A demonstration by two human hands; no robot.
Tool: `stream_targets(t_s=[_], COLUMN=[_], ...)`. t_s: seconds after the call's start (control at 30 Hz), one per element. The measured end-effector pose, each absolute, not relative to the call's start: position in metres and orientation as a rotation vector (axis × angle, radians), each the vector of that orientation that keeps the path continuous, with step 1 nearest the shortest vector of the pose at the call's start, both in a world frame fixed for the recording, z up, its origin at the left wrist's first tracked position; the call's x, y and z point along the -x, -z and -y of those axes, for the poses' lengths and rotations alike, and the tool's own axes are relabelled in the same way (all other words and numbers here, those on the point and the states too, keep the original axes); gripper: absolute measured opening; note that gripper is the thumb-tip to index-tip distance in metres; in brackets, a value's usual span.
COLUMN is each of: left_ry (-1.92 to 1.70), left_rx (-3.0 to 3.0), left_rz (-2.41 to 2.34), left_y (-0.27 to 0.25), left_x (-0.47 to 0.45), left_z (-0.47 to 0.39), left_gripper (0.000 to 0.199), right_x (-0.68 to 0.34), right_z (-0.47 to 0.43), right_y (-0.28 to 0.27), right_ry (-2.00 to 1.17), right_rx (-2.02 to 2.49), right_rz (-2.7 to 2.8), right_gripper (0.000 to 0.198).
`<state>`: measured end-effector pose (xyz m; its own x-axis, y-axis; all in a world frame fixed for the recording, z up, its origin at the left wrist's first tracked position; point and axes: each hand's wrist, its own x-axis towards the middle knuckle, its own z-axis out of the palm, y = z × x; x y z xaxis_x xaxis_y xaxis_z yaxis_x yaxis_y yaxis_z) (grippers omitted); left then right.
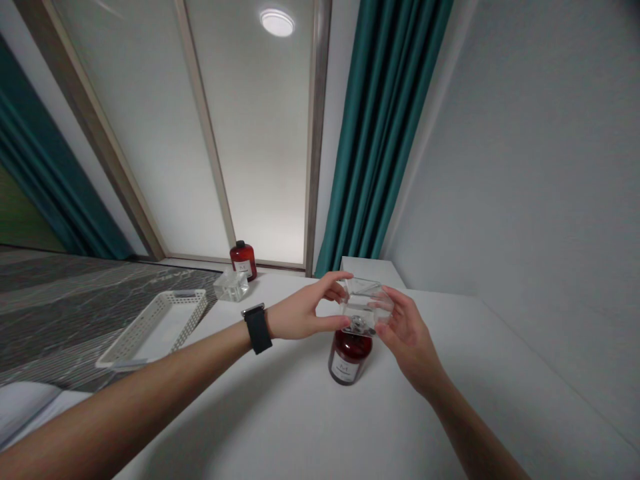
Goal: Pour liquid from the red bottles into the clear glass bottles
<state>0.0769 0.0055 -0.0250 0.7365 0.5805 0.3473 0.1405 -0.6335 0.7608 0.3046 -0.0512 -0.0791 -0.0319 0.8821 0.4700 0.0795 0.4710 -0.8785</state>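
Observation:
Between my two hands is a clear transparent box [367, 300], held at its left and right sides. My left hand [313, 308], with a dark watch on the wrist, has its thumb and fingers against the box's left side. The fingers of my right hand [407, 337] grip the right side. Directly below and partly behind the box, a dark red bottle [346, 360] with a white label stands upright on the white table [300, 427]. Its top is seen only through the box, so I cannot tell whether they touch.
Farther left, a second red bottle [243, 259] with a black cap stands behind another clear box [231, 285]. A white perforated basket [185, 327] lies at the table's left side. At the back stands a white block [367, 265] near the green curtain [385, 133]. A wall [540, 167] rises on the right.

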Motion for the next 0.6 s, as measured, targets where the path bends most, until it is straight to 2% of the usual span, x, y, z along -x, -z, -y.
stream_targets(t_s=[0.6], left_ry=[-0.766], left_rx=[-2.194], left_rz=[-0.553], left_y=[0.0229], left_x=[-0.0754], left_z=[-0.0013], left_gripper=[0.069], right_x=[-0.3067], right_z=[0.0526], right_y=[0.0798], right_ry=[-0.760], right_rx=[0.902], right_rz=[1.518], right_gripper=[0.048])
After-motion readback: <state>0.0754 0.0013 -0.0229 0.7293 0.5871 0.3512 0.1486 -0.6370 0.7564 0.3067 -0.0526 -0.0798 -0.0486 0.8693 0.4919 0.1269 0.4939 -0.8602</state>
